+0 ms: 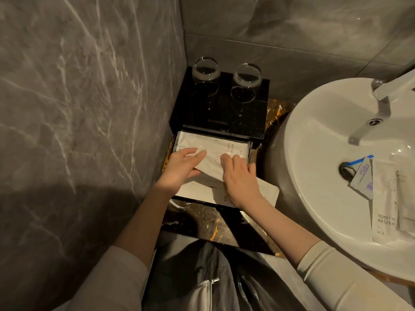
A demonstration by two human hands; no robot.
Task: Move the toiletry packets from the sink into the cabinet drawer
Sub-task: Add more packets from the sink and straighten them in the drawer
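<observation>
The black cabinet's drawer [249, 151] is pulled open and holds several white packets, one marked toothbrush [224, 143]. Over the drawer, my left hand [182, 169] and my right hand [241, 178] both hold a white packet [210, 163], tilted across the others. A comb packet [202, 191] lies at the drawer's front, with another packet [268, 191] overhanging its right edge. In the white sink [314, 122] at the right lie a toothbrush packet [384, 205], a small blue-and-white sachet [362, 178] by the drain, and another white packet [406, 198].
Two upturned glasses [205, 69] [247, 76] stand on the black cabinet top [215, 108]. A grey marble wall [78, 97] closes the left side. The chrome tap [381, 97] reaches over the sink. A dark marbled counter [202, 223] runs below the drawer.
</observation>
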